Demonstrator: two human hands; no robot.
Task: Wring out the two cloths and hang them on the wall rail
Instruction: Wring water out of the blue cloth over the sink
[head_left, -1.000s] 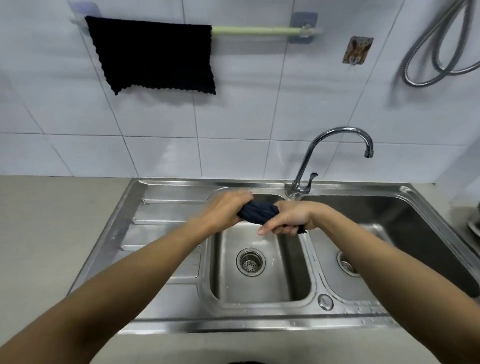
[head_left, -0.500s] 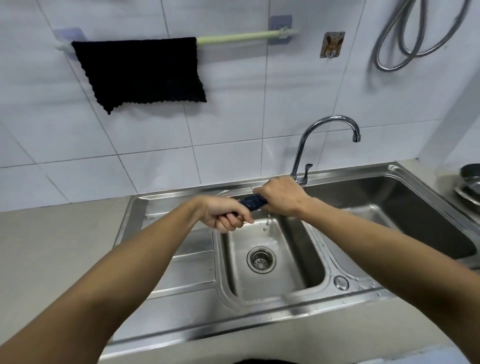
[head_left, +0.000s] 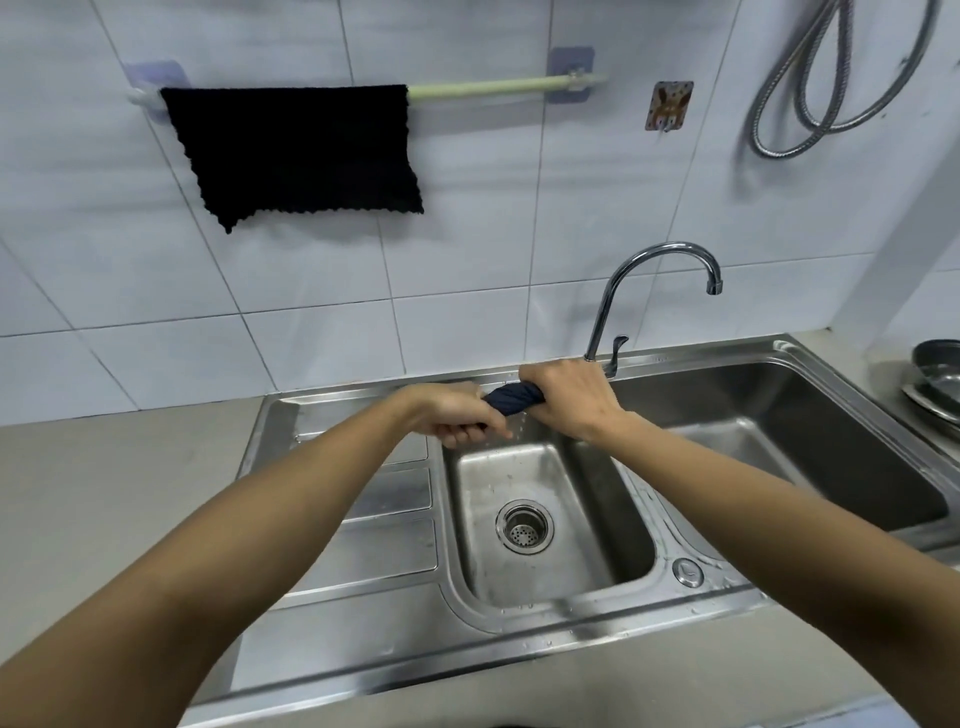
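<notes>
The dark blue cloth (head_left: 513, 399), twisted into a short rope lying left to right above the small sink basin (head_left: 550, 519), is gripped at each end by left hand (head_left: 457, 415) and right hand (head_left: 566, 397).

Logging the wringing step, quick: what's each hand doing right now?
Left hand: fingers curled round one end of the twisted dark cloth.
Right hand: grips the other end of the same cloth, over the sink.
</notes>
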